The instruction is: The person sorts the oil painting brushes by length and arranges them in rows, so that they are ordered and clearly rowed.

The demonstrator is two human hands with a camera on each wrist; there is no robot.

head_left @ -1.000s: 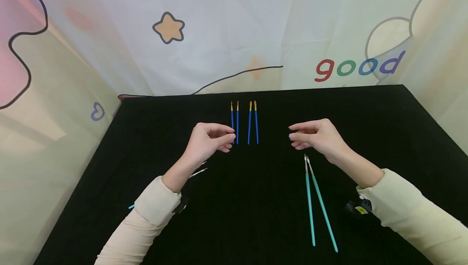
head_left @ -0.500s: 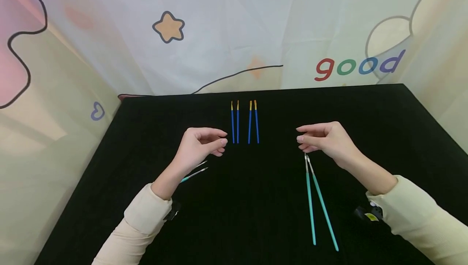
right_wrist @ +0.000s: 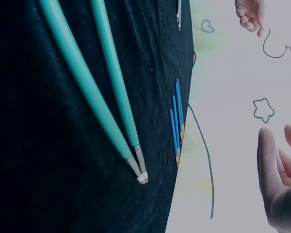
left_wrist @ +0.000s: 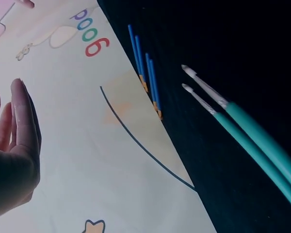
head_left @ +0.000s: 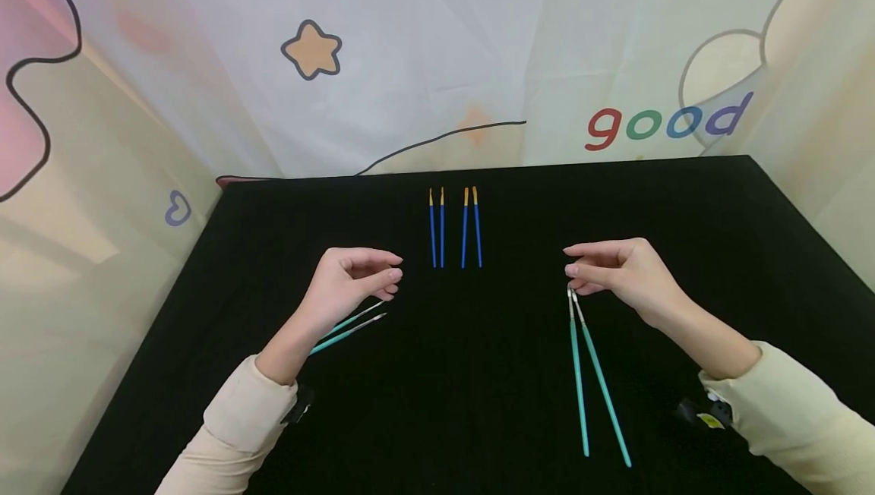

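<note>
My left hand (head_left: 352,282), fingers loosely bent with nothing between them, hangs over the metal-tipped ends of two teal paintbrushes (head_left: 349,333); their rear handles are hidden behind the wrist and sleeve. On the other side, my right hand (head_left: 625,279) is likewise bare, its fingertips just above the white tips of two more teal paintbrushes (head_left: 579,389). Those two lie with tips together and handles spread toward me. Farther back, between the hands, several thin blue paintbrushes (head_left: 478,233) with yellow-orange tips lie in two pairs, tips pointing away.
A black cloth (head_left: 478,366) covers the table. Behind it hangs a pale printed curtain (head_left: 437,62) with a star and the word "good". A dark wrist camera (head_left: 707,413) shows below the right sleeve.
Both hands have drawn apart and back toward me, the left moving left and off the blue paintbrushes, the right moving right. More of the left teal paintbrushes shows. The paintbrushes stay put.
</note>
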